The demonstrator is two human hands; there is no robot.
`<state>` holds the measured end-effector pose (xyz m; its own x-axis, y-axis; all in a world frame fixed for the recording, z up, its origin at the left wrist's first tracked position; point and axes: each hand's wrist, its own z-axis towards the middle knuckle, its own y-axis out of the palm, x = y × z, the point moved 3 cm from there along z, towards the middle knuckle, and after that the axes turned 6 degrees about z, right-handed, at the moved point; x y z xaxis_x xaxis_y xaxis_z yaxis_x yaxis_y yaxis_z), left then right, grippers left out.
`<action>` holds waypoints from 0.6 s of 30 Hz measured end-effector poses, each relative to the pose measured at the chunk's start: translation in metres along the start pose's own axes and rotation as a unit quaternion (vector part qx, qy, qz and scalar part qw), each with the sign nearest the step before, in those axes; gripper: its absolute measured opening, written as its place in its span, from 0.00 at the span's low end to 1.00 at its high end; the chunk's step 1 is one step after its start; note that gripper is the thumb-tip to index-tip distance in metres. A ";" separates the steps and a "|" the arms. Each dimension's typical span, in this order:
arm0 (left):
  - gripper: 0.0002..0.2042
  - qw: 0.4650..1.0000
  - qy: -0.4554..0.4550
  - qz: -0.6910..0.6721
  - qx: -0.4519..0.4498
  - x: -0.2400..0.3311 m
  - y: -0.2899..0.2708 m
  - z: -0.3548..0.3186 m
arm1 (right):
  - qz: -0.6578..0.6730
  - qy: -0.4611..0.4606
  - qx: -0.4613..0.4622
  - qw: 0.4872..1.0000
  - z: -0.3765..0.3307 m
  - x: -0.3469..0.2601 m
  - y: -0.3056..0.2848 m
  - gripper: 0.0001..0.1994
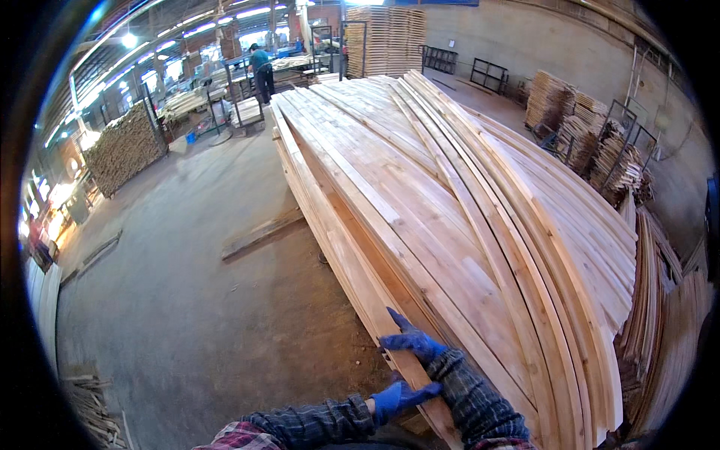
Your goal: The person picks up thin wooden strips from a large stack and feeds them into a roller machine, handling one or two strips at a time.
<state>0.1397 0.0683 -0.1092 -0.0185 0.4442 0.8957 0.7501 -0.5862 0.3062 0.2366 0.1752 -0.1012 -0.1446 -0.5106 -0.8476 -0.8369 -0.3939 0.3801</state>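
Both my hands wear blue gloves and are at the near left edge of a large stack of long pale wooden planks (375,176). My right hand (412,339) lies across the outermost wooden plank (411,369), its fingers reaching over the outer edge. Closer to me, my left hand (403,397) grips the same plank from the left side, with fingers laid over its top. This plank runs away from me along the stack's left side, and a dark gap separates it from the higher layer of planks. The undersides of both hands are hidden.
Loose long planks (480,202) lie on top of the stack. A wooden beam (262,234) sticks out onto the concrete floor (187,300) at left. Wood piles (127,150) and metal racks (489,75) stand around. A person (260,71) stands far off.
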 end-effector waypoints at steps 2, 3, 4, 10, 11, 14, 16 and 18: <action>0.30 0.995 0.080 0.008 -0.061 -0.016 -0.011 -0.013 | -0.022 -0.001 0.016 1.000 -0.022 0.012 -0.003 0.52; 0.30 0.997 0.006 -0.052 -0.048 -0.014 -0.025 -0.017 | -0.027 -0.002 0.017 0.999 -0.045 0.012 0.001 0.52; 0.30 0.991 -0.066 -0.117 -0.027 -0.010 -0.039 -0.021 | -0.099 -0.014 0.040 0.994 -0.069 0.012 0.002 0.54; 0.44 0.949 0.102 -0.220 0.199 0.090 -0.154 0.064 | -0.109 0.010 0.081 0.991 -0.197 0.056 0.029 0.54; 0.45 0.944 0.148 -0.196 0.219 0.102 -0.169 0.081 | -0.107 0.026 0.097 0.989 -0.218 0.066 0.030 0.55; 0.44 0.922 0.192 -0.132 0.311 0.112 -0.243 0.093 | -0.258 -0.171 0.166 0.936 -0.263 0.076 0.054 0.30; 0.46 0.928 0.206 -0.163 0.263 0.122 -0.279 0.094 | -0.304 -0.078 0.162 0.936 -0.285 0.096 0.049 0.42; 0.48 0.945 0.143 -0.192 0.224 0.095 -0.281 0.112 | -0.362 -0.044 0.195 0.910 -0.312 0.139 0.034 0.49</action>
<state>0.0010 0.3516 -0.1463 -0.4761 0.3273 0.8162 0.8549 -0.0452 0.5168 0.3529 -0.1477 -0.0902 0.4930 -0.1551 -0.8561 -0.8503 -0.2941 -0.4364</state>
